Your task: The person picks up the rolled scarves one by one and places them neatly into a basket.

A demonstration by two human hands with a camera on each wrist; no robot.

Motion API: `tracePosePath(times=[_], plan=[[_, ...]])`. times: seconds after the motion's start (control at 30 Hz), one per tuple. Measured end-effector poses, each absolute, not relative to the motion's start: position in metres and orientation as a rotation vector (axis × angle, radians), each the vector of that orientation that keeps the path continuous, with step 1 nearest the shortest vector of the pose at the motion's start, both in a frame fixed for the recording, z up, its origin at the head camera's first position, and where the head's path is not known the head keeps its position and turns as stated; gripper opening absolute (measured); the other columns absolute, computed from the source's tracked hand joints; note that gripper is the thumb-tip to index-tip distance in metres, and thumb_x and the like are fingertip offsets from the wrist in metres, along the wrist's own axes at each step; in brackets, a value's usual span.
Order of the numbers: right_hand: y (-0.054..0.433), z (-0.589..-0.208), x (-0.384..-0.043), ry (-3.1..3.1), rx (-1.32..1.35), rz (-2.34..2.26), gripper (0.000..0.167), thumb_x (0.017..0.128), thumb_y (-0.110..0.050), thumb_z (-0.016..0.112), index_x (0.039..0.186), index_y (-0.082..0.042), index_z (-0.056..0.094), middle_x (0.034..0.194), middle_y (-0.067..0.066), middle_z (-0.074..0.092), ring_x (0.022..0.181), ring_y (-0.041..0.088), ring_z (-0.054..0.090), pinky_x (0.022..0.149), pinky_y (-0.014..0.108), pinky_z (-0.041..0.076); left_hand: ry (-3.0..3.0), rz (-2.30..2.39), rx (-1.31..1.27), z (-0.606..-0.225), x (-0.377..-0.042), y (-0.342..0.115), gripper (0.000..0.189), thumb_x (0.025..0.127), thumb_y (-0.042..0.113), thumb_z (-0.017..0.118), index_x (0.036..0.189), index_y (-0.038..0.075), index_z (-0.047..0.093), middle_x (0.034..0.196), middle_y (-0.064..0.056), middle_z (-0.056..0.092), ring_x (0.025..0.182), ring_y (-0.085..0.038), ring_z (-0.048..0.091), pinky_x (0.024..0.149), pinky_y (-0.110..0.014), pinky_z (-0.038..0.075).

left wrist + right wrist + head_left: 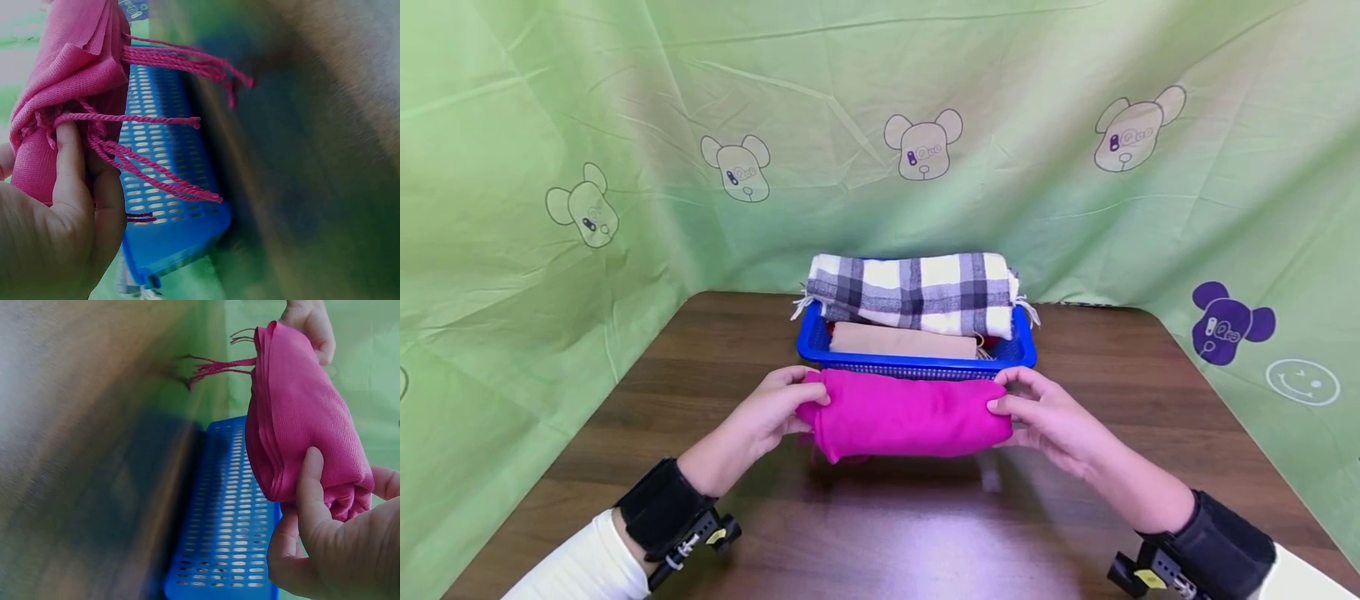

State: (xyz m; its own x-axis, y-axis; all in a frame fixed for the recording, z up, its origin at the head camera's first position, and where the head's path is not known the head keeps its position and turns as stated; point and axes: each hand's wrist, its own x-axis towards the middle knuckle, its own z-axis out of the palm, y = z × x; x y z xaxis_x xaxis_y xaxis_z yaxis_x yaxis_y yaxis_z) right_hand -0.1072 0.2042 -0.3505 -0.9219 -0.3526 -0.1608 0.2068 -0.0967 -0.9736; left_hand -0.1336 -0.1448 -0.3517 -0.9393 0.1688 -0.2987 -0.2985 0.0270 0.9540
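Note:
A folded magenta scarf (913, 414) is held level above the table, just in front of a blue basket (917, 364). My left hand (775, 408) grips its left end, thumb on the near face. At the other end my right hand (1052, 421) pinches it between thumb and fingers. Twisted fringe (169, 175) hangs from the scarf in the left wrist view. Inside the basket lie a folded beige scarf (902, 341) and, behind it, a black-and-white checked scarf (913, 292) rising above the rim. Something red shows beside the beige scarf, mostly hidden.
The basket stands toward the back of a brown wooden table (715, 342). Green cloth (820, 208) printed with bear heads hangs behind and at both sides. Light glares off the table's near part.

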Motion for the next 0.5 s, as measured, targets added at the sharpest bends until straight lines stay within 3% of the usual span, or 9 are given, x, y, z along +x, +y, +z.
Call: tracePosePath(times=[0.27, 0.5], plan=[[0.201, -0.332, -0.113, 1.872, -0.153, -2.070, 0.024, 0.092, -0.005, 0.062, 0.111, -0.009, 0.047, 0.114, 0.015, 0.048, 0.091, 0.025, 0.063, 0.080, 0.047, 0.057, 1.992, 1.979, -0.107, -0.332, -0.135, -0.148, 0.042, 0.081, 0.005, 0.064, 0.119, -0.005, 0.049, 0.106, -0.013, 0.057, 0.080, -0.022, 0.061, 0.072, -0.034, 0.057], [0.199, -0.316, -0.123, 1.885, -0.186, -2.108, 0.021, 0.091, -0.002, 0.061, 0.107, -0.010, 0.050, 0.111, 0.014, 0.050, 0.085, 0.024, 0.065, 0.080, 0.049, 0.057, 2.004, 2.014, -0.084, -0.315, -0.145, -0.147, 0.036, 0.080, 0.001, 0.061, 0.114, -0.004, 0.051, 0.099, -0.010, 0.058, 0.075, -0.019, 0.061, 0.069, -0.032, 0.057]])
